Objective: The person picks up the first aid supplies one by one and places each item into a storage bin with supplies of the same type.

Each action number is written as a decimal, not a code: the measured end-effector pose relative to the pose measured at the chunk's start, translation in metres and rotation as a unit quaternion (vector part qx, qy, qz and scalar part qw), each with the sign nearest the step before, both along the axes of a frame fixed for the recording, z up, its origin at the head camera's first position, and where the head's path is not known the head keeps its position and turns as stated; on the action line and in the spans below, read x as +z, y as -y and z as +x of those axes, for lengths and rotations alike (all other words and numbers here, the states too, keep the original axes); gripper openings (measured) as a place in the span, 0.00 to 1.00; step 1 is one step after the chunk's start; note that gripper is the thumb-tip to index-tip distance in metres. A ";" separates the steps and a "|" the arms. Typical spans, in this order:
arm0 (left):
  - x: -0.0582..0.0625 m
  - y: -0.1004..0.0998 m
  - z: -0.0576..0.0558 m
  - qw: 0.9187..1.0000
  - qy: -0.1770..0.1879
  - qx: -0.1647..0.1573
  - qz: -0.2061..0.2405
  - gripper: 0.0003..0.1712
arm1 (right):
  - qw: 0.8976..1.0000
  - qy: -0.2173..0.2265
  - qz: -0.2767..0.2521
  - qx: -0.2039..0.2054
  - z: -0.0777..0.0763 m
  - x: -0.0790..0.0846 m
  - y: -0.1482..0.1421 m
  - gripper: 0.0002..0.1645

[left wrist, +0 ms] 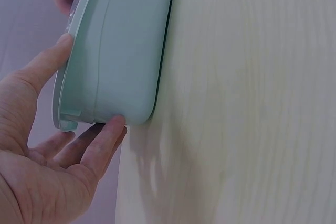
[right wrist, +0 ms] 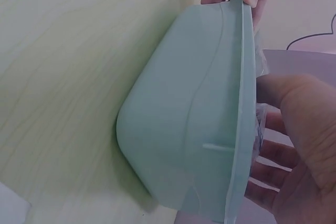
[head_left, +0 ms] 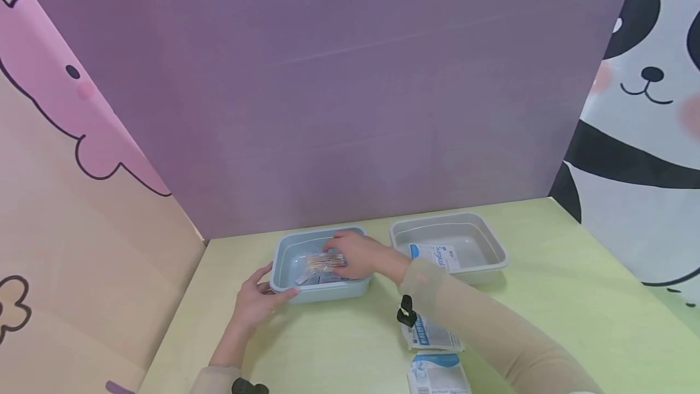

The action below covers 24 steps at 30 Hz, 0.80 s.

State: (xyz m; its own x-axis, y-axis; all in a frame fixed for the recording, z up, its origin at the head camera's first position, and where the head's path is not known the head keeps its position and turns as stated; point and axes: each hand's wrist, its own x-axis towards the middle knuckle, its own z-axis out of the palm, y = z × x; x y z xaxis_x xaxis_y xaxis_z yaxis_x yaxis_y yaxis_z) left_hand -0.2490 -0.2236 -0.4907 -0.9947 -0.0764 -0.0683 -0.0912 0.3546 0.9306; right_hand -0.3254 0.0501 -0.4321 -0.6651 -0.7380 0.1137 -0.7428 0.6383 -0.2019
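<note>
A light blue plastic basin (head_left: 328,293) stands on the table at the back. My left hand (head_left: 254,301) grips its left front corner, thumb at the rim and fingers against the end wall, as the left wrist view shows too. Reaching over the basin from the right, my right hand (head_left: 358,254) holds a clear packet of cotton swabs (head_left: 322,262) inside it. Beneath the packet lie other clear-wrapped items, partly hidden. In the right wrist view the basin wall (right wrist: 178,98) covers most of the contents, and the fingers (right wrist: 278,153) reach in past the rim.
A grey-white basin (head_left: 476,270) to the right holds a white and blue packet marked "Surgical" (head_left: 437,255). Two more white and blue packets, one (head_left: 434,336) partly under my right sleeve and one (head_left: 439,374) nearer, lie on the table. A purple wall (head_left: 355,108) rises behind.
</note>
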 end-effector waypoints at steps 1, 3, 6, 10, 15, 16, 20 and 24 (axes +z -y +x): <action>0.000 0.000 0.000 1.000 0.000 0.000 0.001 0.58 | 1.000 0.004 -0.001 -0.004 0.001 0.000 0.000 0.27; 0.000 0.000 0.000 1.000 0.000 0.001 0.000 0.58 | 1.000 0.011 -0.002 -0.013 0.002 0.000 0.001 0.27; 0.000 0.000 0.001 1.000 -0.001 0.001 -0.001 0.58 | 0.999 0.023 -0.003 -0.025 0.003 0.000 0.001 0.27; 0.001 -0.001 0.001 1.000 -0.002 0.003 -0.004 0.58 | 0.999 0.028 -0.002 -0.027 0.002 -0.001 0.001 0.28; 0.001 -0.001 0.001 1.000 -0.004 0.001 0.002 0.58 | 0.999 0.020 0.006 -0.033 0.001 -0.004 0.003 0.27; 0.001 -0.001 0.001 1.000 -0.004 0.001 0.004 0.58 | 0.999 0.019 0.009 -0.035 0.001 -0.005 0.004 0.27; 0.000 -0.001 0.001 1.000 -0.005 0.002 0.005 0.58 | 0.999 0.021 0.016 -0.046 0.002 -0.005 0.005 0.27; -0.002 0.000 0.001 1.000 -0.004 0.003 -0.001 0.58 | 0.998 0.024 0.019 -0.055 0.003 -0.006 0.006 0.27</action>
